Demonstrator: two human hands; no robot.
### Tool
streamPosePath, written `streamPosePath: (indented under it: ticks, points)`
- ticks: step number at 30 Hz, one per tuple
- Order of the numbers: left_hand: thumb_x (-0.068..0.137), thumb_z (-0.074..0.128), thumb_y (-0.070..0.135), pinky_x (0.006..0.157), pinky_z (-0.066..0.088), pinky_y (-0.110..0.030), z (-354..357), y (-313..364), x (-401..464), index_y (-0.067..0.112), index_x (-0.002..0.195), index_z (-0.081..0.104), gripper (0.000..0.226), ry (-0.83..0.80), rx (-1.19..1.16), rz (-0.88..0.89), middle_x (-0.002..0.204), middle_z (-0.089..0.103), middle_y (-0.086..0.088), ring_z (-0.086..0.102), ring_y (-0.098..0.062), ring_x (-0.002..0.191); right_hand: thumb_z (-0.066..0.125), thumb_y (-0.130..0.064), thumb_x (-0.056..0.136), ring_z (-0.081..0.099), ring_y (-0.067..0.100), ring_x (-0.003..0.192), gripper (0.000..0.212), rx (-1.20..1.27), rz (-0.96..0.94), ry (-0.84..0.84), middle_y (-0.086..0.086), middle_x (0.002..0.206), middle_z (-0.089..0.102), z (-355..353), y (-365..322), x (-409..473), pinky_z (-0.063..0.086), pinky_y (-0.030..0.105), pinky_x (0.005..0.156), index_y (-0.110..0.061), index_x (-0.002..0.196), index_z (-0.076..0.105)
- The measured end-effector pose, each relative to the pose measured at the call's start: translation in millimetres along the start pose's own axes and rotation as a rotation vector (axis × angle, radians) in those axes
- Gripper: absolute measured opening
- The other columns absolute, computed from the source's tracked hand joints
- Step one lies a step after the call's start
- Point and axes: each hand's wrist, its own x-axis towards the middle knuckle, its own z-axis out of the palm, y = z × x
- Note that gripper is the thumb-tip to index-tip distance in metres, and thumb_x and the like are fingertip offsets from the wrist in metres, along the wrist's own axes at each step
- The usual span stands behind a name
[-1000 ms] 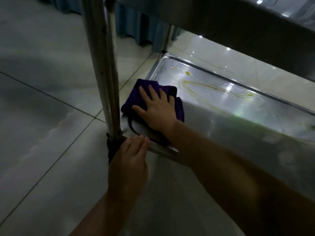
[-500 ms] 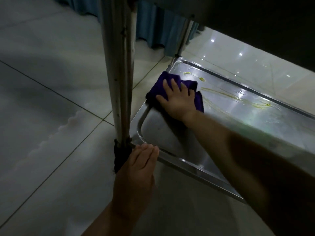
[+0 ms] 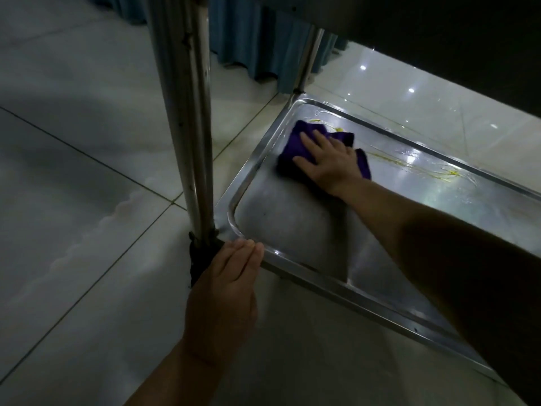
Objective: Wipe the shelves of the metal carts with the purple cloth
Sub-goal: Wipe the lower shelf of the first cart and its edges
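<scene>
Pale floor tiles (image 3: 73, 177) with dark grout lines fill the left side, dim and glossy. Next comes the cart's near upright post (image 3: 187, 118), a scuffed metal tube that runs from the top edge down to a dark foot at the corner of the bottom shelf (image 3: 292, 224). The post stands between the camera and part of the blue curtain (image 3: 263, 45) hanging behind the cart.

The left hand (image 3: 225, 294) reaches in from below. Its grip is released: the fingers lie straight and together, their tips resting on the shelf's near rim just beside the foot of the post.

The bottom shelf is a shallow steel tray with a raised rim, running off to the right. The purple cloth (image 3: 298, 142) lies bunched on it near the far left corner, close to the slimmer far post (image 3: 307, 60). The right hand (image 3: 328, 162) presses flat on the cloth, fingers spread and straight, grasping nothing; the forearm crosses over the middle of the shelf and hides part of its surface.

Further right, yellow streaks (image 3: 421, 168) smear the shiny metal beyond the cloth, with a small yellow spot just behind the cloth. Above, the dark underside of the upper shelf (image 3: 439, 42) overhangs and blocks the top right of the view.
</scene>
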Motion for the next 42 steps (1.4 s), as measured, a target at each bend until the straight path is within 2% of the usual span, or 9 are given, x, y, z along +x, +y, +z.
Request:
streamPosePath:
  ticks: [5,10,15,20,24,28,31,37,42]
  points:
    - [0.084,0.045,0.01,0.115,0.017,-0.022,6,2,-2,0.001,0.115,0.064,0.037,-0.014,-0.011,-0.04,0.116,0.065,-0.016,0.045,-0.023,0.12,0.022,-0.066,0.095,0.006,0.03,0.147,0.065,0.013,0.109,-0.043,-0.003,0.163,0.002,0,8,-29,0.009,0.05,0.116,-0.042,0.152,0.005]
    - [0.078,0.059,0.001,0.101,0.04,-0.033,8,10,0,0.001,0.112,0.066,0.035,0.038,0.024,-0.077,0.112,0.066,-0.016,0.045,-0.022,0.117,0.017,-0.075,0.086,0.001,0.027,0.147,0.072,0.017,-0.17,-0.03,-0.006,0.162,-0.002,9,-32,-120,0.003,0.05,0.115,-0.047,0.15,0.0]
    - [0.074,0.063,-0.001,0.088,0.042,-0.045,10,19,2,-0.002,0.109,0.066,0.036,0.046,0.095,-0.108,0.109,0.067,-0.02,0.043,-0.025,0.114,0.017,-0.078,0.082,0.007,0.024,0.147,0.072,0.008,-0.286,-0.032,-0.01,0.162,0.003,15,-15,-127,0.006,0.049,0.115,-0.052,0.148,0.006]
    - [0.084,0.044,0.015,0.092,0.043,-0.045,14,19,2,-0.002,0.11,0.066,0.038,0.056,0.138,-0.099,0.109,0.067,-0.019,0.045,-0.025,0.113,0.022,-0.076,0.085,0.016,0.028,0.146,0.072,-0.03,-0.001,0.006,-0.008,0.161,0.012,8,54,-64,0.016,0.048,0.113,-0.046,0.15,0.016]
    - [0.087,0.049,0.026,0.097,0.044,-0.041,15,18,1,-0.002,0.109,0.066,0.039,0.033,0.11,-0.095,0.107,0.067,-0.019,0.047,-0.024,0.112,0.024,-0.068,0.094,0.009,0.027,0.147,0.062,0.034,0.221,-0.004,-0.008,0.162,0.006,4,107,-48,0.009,0.048,0.115,-0.047,0.151,0.009]
    - [0.086,0.057,0.029,0.099,0.04,-0.036,16,20,3,-0.002,0.107,0.066,0.038,0.026,0.076,-0.135,0.107,0.066,-0.018,0.048,-0.025,0.112,0.021,-0.069,0.093,0.008,0.029,0.147,0.064,0.045,0.3,-0.041,-0.004,0.163,0.003,6,88,-65,0.009,0.048,0.114,-0.047,0.151,0.006]
    - [0.074,0.078,0.013,0.093,0.043,-0.042,17,23,5,-0.003,0.104,0.066,0.036,0.03,0.065,-0.169,0.107,0.065,-0.02,0.045,-0.026,0.112,0.02,-0.073,0.089,0.009,0.03,0.147,0.067,0.001,0.146,-0.022,-0.004,0.163,0.004,14,50,-110,0.01,0.049,0.114,-0.048,0.15,0.008]
    - [0.07,0.079,0.008,0.093,0.043,-0.047,13,29,4,-0.005,0.107,0.064,0.041,0.011,0.074,-0.173,0.109,0.064,-0.022,0.043,-0.028,0.113,0.013,-0.077,0.082,-0.002,0.023,0.148,0.068,0.056,-0.207,-0.064,-0.012,0.161,-0.005,21,27,-176,0.0,0.052,0.116,-0.056,0.146,-0.001]
    - [0.075,0.075,0.016,0.092,0.044,-0.048,13,31,5,-0.002,0.11,0.064,0.04,-0.092,0.125,-0.243,0.111,0.063,-0.02,0.051,-0.037,0.113,0.016,-0.078,0.08,0.013,0.026,0.147,0.074,0.014,-0.055,0.005,-0.007,0.162,0.01,20,85,-131,0.013,0.049,0.114,-0.05,0.148,0.013]
